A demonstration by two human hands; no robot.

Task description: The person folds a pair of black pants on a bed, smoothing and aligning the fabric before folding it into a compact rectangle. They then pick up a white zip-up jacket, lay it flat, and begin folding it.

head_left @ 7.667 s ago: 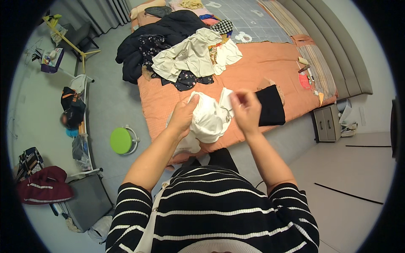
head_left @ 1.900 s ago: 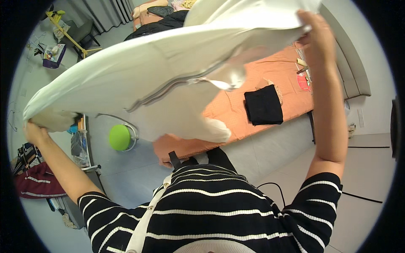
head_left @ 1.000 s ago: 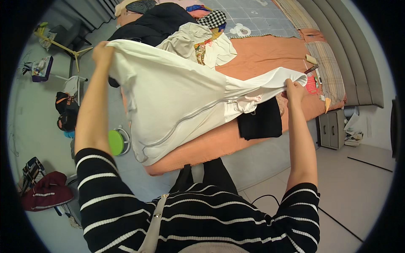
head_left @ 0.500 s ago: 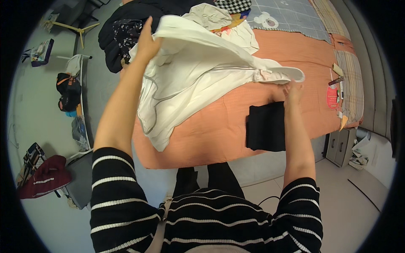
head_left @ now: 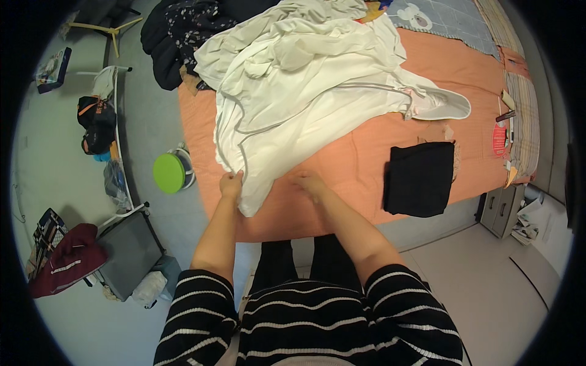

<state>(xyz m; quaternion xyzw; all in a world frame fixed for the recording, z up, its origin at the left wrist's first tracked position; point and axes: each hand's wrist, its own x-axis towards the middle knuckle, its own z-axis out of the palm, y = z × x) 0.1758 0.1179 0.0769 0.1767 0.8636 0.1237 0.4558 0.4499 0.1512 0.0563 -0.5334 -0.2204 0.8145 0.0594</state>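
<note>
A white hooded zip jacket (head_left: 293,119) lies spread on the orange bed sheet (head_left: 360,177), its hood toward the right and its zip edges curving across the front. At the hem, on the left near the bed's front edge, my left hand (head_left: 231,184) pinches the cloth between closed fingers. My right hand (head_left: 310,184) hovers just right of the jacket's lower white corner, fingers loosely apart and holding nothing. To the right lies a folded black garment (head_left: 420,180), apart from both hands.
Dark clothes (head_left: 183,36) are heaped at the far left of the bed. A grey blanket (head_left: 448,21) lies far right. Small items, including a red round card (head_left: 500,140), line the right side. A green-topped stool (head_left: 169,172) stands left of the bed.
The jacket, held up before by both hands, now lies flat on the bed. My left hand came down to its hem. My right hand let go of the hood and moved left.
</note>
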